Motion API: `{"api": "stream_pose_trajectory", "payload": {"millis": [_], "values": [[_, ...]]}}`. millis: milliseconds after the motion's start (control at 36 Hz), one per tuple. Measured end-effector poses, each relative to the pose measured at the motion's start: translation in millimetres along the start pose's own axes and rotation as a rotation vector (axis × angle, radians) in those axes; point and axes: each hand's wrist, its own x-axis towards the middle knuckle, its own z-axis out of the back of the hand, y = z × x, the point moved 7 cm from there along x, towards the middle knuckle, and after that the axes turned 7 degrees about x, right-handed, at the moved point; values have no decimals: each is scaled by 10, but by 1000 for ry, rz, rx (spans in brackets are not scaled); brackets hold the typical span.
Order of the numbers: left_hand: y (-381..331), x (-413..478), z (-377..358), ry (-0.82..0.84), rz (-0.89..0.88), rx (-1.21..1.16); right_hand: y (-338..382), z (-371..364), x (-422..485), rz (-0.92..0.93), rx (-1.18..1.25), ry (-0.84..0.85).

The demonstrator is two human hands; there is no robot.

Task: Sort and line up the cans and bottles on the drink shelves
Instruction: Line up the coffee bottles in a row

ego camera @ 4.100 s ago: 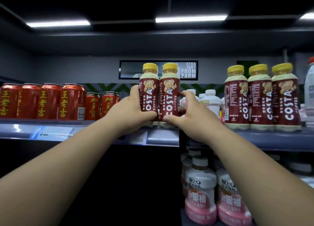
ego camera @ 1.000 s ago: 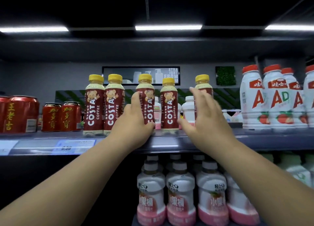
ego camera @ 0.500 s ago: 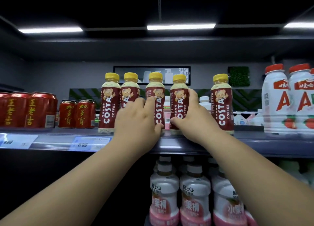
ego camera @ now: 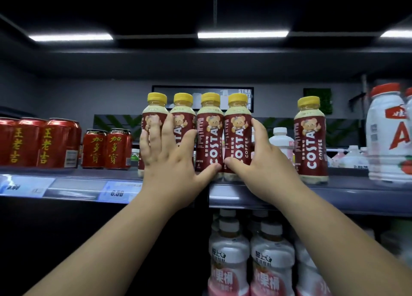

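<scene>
**Four coffee bottles pressed into one tight row**

Above and just right of the blue price label (ego camera: 117, 190) on the grey metal shelf (ego camera: 334, 193), four small plastic coffee bottles (ego camera: 210, 137) with maroon sleeves and yellow screw caps stood shoulder to shoulder at the front edge. The left hand (ego camera: 171, 162) lay flat against the two nearest the label, fingers straight and spread, gripping nothing, with the thumb at the base of the third. The right hand (ego camera: 265, 159) cupped the end bottle (ego camera: 237, 135), the one farthest from the label, with its fingers curled round the far side and its thumb across the lower front. A fifth matching bottle (ego camera: 311, 139) stood well apart, farther right of the label. Red drink cans (ego camera: 53, 142) stood up and left of the label.

To my eye the bottles would be light, stiff and smooth-sleeved, and a little top-heavy. They would be best held low on the labelled waist, so they slide rather than tip.
</scene>
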Motion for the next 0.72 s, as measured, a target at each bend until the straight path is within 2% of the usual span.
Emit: {"api": "stream_pose_trajectory", "payload": {"millis": [306,389,500,556,611,722], "values": [[-51,-19,-12,46,-43,-74,15,37,-69,61,27,-82],[-96,5,43,39,-62,-74,14,198,-125,114,59,-197],[-266,-4,112,22,-121,-93,-107,550,-269,187,-175,-423],[-401,-12,126,2,-158,-94,-246,748,-316,137,-218,-489],[-556,2,134,-26,-189,-106,-419,906,-297,7,-237,-469],[-729,47,56,3,-180,-106,-717,900,-195,-290,-142,-184]]}}
